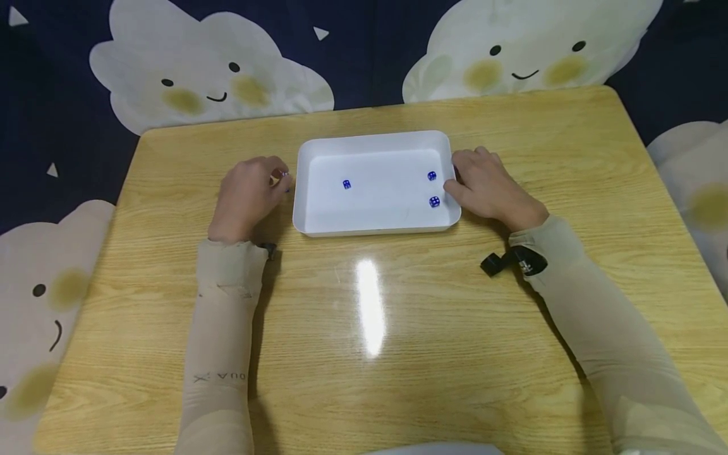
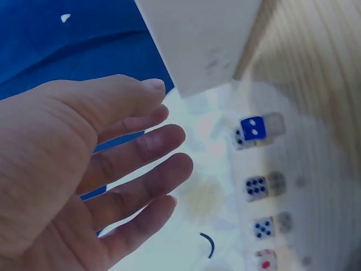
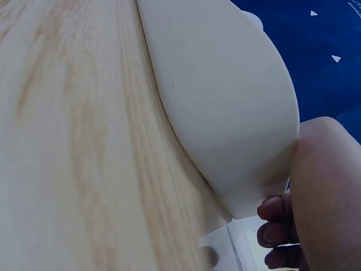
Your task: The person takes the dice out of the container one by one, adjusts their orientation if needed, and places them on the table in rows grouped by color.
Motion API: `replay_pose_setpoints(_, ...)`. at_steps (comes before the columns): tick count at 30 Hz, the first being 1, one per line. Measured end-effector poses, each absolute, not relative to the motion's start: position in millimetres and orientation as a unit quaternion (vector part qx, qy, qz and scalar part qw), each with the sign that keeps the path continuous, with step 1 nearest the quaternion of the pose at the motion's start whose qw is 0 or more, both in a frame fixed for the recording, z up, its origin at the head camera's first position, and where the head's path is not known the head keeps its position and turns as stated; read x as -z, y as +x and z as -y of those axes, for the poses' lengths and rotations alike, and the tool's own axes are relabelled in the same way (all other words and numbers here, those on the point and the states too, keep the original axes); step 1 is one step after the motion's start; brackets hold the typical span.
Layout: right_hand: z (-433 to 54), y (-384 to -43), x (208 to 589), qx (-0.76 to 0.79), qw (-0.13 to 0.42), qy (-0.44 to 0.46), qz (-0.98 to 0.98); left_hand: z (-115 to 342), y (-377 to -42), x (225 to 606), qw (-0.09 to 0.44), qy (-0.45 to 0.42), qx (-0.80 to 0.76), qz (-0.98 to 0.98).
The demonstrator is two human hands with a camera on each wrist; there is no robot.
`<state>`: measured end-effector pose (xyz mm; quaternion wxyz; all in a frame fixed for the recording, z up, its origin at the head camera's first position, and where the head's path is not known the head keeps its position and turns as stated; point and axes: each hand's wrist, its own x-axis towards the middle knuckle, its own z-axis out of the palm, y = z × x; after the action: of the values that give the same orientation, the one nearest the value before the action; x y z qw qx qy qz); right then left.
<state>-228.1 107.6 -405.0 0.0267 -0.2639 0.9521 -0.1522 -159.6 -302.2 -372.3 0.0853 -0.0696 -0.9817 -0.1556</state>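
Note:
A shallow white tray (image 1: 370, 221) stands on the table. My right hand (image 1: 483, 186) pinches its right wall, with the thumb at the rim; the right wrist view shows the curled fingers (image 3: 279, 234) by the tray's corner. Left of the tray, my left hand (image 1: 247, 196) hovers with loosely bent, parted fingers and holds nothing. Beside it in the left wrist view are a blue die (image 2: 253, 129), overlapping a white die (image 2: 242, 140), and several other white dice (image 2: 256, 187) in a row. In the head view the hand mostly hides these.
Inside the tray lie three blue dice: one left of centre (image 1: 347, 184) and two near the right wall, an upper die (image 1: 432, 176) and a lower die (image 1: 435, 201). The wooden table (image 1: 318, 303) ends at a dark cloth (image 1: 364, 57) with cloud prints.

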Motion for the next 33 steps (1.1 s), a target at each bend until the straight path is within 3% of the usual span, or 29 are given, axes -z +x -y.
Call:
replay_pose_setpoints(13, -111.7, -228.7, 406.5, 0.155, 0.023, -0.269, -0.950, 257.3, -161.7, 363.3, 0.111, -0.132, 0.140, 0.975)
replay_pose_setpoints(33, -112.8, -229.1, 409.1, 0.162, 0.021, -0.263, -0.951, 208.6, -177.9, 375.9, 0.066, -0.182, 0.146, 0.970)
